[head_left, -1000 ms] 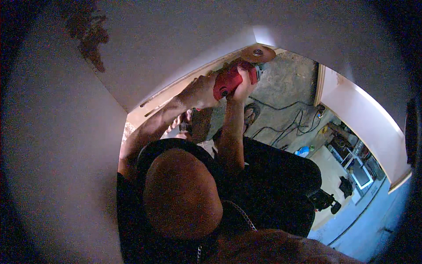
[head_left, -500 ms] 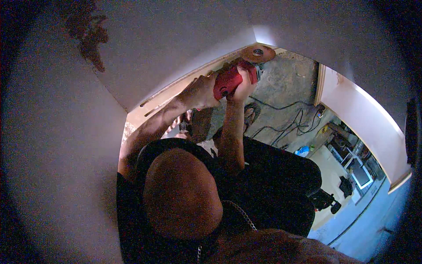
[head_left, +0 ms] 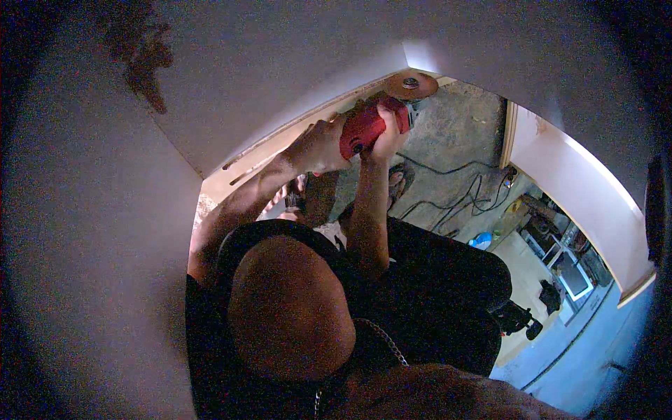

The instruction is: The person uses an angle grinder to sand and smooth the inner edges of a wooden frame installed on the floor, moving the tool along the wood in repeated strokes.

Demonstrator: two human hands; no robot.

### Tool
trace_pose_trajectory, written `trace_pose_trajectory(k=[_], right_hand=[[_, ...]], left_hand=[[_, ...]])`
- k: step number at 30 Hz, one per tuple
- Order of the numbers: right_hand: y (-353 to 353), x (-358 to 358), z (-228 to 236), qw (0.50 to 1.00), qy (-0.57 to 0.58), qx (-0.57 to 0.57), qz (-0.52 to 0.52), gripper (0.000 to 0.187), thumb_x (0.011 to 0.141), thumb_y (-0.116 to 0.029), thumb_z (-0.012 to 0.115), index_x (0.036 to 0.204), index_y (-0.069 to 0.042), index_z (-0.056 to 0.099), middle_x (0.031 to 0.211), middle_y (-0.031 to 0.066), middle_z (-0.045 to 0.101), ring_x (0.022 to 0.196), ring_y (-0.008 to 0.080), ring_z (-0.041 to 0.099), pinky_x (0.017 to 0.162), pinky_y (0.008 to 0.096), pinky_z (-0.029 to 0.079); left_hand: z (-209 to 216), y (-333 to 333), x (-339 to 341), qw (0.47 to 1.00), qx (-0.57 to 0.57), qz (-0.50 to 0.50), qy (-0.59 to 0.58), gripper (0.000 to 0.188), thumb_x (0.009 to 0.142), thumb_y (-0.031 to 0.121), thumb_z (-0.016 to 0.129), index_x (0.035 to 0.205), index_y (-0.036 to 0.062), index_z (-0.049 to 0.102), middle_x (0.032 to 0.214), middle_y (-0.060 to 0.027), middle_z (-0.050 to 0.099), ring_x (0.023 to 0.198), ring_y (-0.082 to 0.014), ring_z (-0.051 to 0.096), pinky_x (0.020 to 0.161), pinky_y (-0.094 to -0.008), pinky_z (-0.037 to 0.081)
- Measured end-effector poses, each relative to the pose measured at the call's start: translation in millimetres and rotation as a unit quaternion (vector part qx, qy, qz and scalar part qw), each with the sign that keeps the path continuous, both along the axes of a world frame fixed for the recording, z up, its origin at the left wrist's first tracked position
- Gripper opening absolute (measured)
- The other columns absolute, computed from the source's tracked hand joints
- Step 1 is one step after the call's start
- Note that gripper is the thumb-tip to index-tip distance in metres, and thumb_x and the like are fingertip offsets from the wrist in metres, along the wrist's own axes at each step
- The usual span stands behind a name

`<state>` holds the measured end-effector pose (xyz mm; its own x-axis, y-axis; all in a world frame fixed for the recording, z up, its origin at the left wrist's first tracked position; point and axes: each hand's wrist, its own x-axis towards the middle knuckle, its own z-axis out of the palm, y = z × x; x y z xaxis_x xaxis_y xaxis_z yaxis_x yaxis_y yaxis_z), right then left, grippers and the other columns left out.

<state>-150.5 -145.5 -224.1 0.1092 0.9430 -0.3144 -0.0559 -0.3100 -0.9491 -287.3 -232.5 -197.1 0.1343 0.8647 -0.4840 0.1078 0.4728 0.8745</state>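
Observation:
A red angle grinder (head_left: 362, 131) is held up ahead of me by both hands. My left hand (head_left: 325, 143) is closed round its rear body, its fingers partly hidden in shadow. Further forward, my right hand (head_left: 386, 137) wraps the front of the tool near its head. The brownish round disc (head_left: 423, 87) lies beside the corner where the pale cabinet edge (head_left: 262, 166) ends. Whether the disc touches that edge, or spins, I cannot tell. Two dark slots show in the edge strip beside my left forearm.
Pale cabinet panels (head_left: 91, 280) surround the opening, with another white panel (head_left: 574, 178) at right. Black cables (head_left: 455, 168) trail across the stained concrete floor (head_left: 458, 126). A white-framed object (head_left: 575, 278), a blue item (head_left: 481, 241) and a black tool-like object (head_left: 516, 320) lie further right.

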Motion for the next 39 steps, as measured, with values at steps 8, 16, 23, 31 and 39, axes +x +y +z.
trace_pose_trajectory(k=[8,16,23,31,39], right_hand=[[4,9,-11,0.999,-0.033,0.018,0.000,0.027,0.080,-0.007,0.066,0.106,-0.001,0.066,0.098,0.0063,0.067,0.089,0.0209,0.065,0.083,0.0343,0.052],[3,11,-9,1.000,-0.013,0.015,0.005,0.026,0.081,-0.005,0.064,0.107,-0.001,0.065,0.099,0.0068,0.067,0.089,0.0209,0.065,0.081,0.0339,0.053],[4,13,-18,1.000,-0.004,0.012,-0.019,0.026,0.082,-0.005,0.065,0.107,0.000,0.065,0.102,0.0076,0.067,0.090,0.0215,0.065,0.083,0.0347,0.054],[2,4,-1,0.999,0.029,0.016,0.040,0.026,0.081,-0.005,0.065,0.106,0.000,0.066,0.102,0.0073,0.067,0.093,0.0221,0.065,0.085,0.0357,0.053],[3,8,-10,1.000,-0.018,-0.003,-0.008,0.027,0.080,-0.004,0.064,0.107,0.000,0.065,0.101,0.0079,0.067,0.089,0.0226,0.066,0.082,0.0347,0.054]], left_hand=[[-14,-5,10,0.999,0.038,0.020,0.034,0.082,0.071,0.027,0.082,0.136,-0.0035,0.044,0.088,-0.0229,0.072,0.060,-0.0321,0.071,0.060,-0.0420,0.062],[-6,1,6,1.000,0.014,-0.002,0.011,0.082,0.065,0.028,0.083,0.129,-0.0068,0.046,0.109,-0.0309,0.065,0.096,-0.0440,0.070,0.087,-0.0506,0.057],[0,1,3,1.000,-0.002,-0.003,-0.002,0.077,0.065,0.023,0.082,0.128,-0.0060,0.049,0.106,-0.0300,0.066,0.090,-0.0433,0.071,0.085,-0.0507,0.058],[-2,-1,4,1.000,0.009,0.004,0.029,0.077,0.068,0.026,0.082,0.129,-0.0062,0.047,0.101,-0.0283,0.069,0.086,-0.0408,0.071,0.080,-0.0497,0.058],[-22,-6,15,0.993,0.099,0.039,0.061,0.082,0.072,0.031,0.083,0.134,-0.0051,0.044,0.090,-0.0249,0.072,0.059,-0.0334,0.071,0.060,-0.0425,0.062]])
